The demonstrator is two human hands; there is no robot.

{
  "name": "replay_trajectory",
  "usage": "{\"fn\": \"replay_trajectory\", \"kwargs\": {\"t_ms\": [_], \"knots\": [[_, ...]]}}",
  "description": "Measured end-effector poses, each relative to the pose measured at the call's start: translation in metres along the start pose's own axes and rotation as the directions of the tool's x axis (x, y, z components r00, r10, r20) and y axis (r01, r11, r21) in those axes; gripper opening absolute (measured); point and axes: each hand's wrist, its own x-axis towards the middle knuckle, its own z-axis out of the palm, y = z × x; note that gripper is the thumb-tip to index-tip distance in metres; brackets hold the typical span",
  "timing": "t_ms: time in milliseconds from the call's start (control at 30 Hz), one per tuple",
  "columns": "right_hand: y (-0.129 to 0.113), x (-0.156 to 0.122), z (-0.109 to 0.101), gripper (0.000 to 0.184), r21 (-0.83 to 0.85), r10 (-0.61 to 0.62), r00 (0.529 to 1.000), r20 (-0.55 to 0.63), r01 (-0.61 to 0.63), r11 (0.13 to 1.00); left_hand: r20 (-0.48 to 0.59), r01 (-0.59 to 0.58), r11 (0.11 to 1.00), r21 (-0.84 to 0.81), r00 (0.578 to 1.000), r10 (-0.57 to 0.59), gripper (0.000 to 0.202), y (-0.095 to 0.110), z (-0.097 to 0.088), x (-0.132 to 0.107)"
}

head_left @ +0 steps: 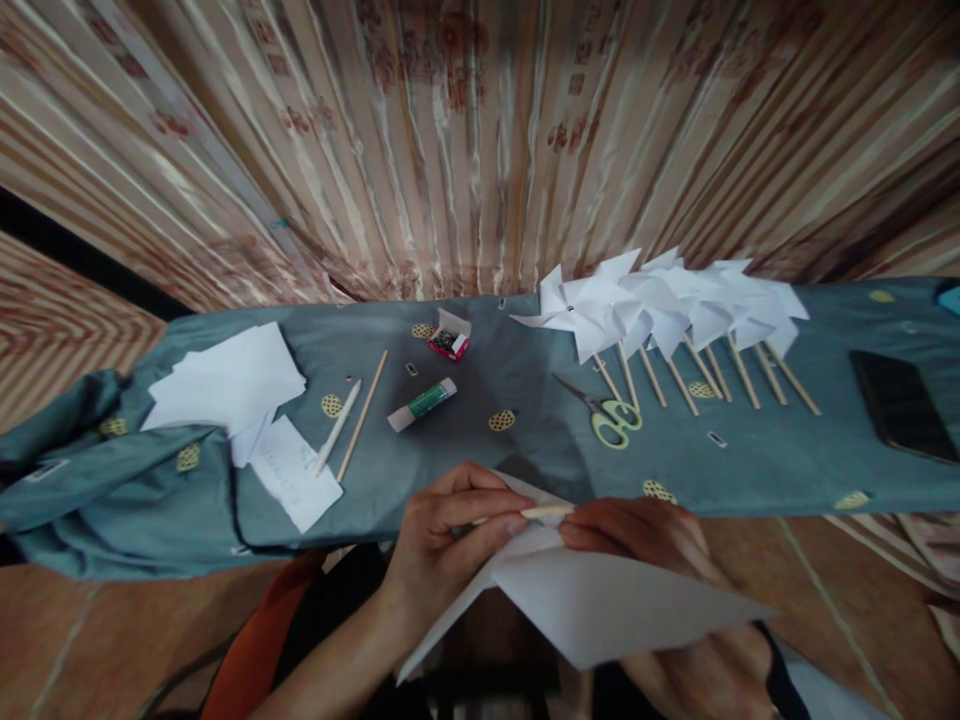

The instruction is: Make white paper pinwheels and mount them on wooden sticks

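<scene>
Two bare hands meet at the near edge of a table. The left hand has thumb and fingers pinched shut on one thin wooden stick, pressing it against the upper corner of one sheet of white paper. The right hand clamps the same sheet from the other side, its fingertips touching the stick's end. The sheet hangs toward the viewer, in front of the table edge and over the lap.

Beyond the hands, a grey-blue cloth with yellow oval prints covers the table. One pair of scissors with pale green handles lies just past the right hand. One glue stick with a green label lies on its side past the left hand, and behind it stands one small open red box of dark pins or staples. Further left lie one white pen and one loose spare stick, side by side, next to one slip of paper and a loose paper pile.

At the back right, a row of white paper pinwheels lies overlapping; about eight stick handles show. One dark phone lies at the far right.
</scene>
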Motion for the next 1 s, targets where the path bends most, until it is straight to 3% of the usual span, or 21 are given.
{"fn": "replay_trajectory", "kwargs": {"t_ms": [200,633,1000], "knots": [[0.002,-0.007,0.004,0.029,0.062,0.004,1.0,-0.016,-0.003,0.998,-0.024,-0.022,1.0,0.017,0.999,0.022,0.018,0.002,0.0,0.001],[0.002,-0.005,0.002,0.022,0.003,0.038,0.999,0.038,-0.038,0.999,-0.026,-0.06,0.998,0.026,0.998,0.061,0.011,0.0,0.002,-0.001],[0.003,-0.014,0.002,0.022,-0.02,0.038,0.997,0.066,-0.037,0.999,-0.023,-0.019,1.0,0.009,1.0,0.019,0.01,0.0,0.002,-0.002]]}}
